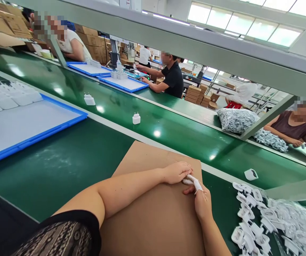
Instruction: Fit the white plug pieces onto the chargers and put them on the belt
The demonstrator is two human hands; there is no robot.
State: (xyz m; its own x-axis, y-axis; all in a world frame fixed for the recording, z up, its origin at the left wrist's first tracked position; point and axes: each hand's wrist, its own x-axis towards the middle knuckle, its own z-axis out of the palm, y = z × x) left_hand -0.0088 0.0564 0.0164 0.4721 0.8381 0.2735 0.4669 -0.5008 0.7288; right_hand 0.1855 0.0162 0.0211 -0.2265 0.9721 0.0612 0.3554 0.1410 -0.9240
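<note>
Blue tray (62, 127) of white chargers (9, 96), left of both hands (187, 185).

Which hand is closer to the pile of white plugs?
Right. The right hand lies just left of the plug pile; the left hand sits farther left on the cardboard.

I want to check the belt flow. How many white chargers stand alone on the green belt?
3: one charger near the blue tray's far corner, one mid-belt, one lying near the pile at right. More may be hidden behind the frame bars.
</note>
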